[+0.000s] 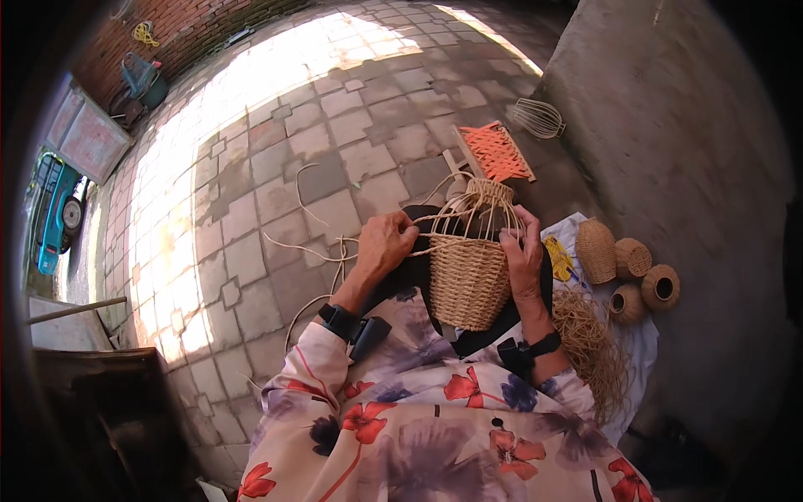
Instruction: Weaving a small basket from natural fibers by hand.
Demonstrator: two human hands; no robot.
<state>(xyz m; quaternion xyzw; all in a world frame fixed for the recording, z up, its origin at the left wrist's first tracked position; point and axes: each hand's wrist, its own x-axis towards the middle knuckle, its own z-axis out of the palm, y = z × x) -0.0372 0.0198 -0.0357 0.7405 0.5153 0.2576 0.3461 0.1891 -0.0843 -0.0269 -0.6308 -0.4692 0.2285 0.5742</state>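
Note:
A half-woven basket of tan cord rests in my lap; its lower body is closely woven. Bare frame wires show above the weave, below a wrapped neck. Strands of cord run from the basket's left side, past my left hand, down to the floor. That hand pinches the cord close to the weave's upper edge. At the basket's right side, my right hand has its fingers curled round the wires and upper rim. Some of its fingertips are hidden behind the wires.
A low stool with an orange woven seat stands ahead, near a bare wire frame. To my right, a white cloth bears a heap of loose cord; several finished woven vessels sit beside it. A wall rises at the right.

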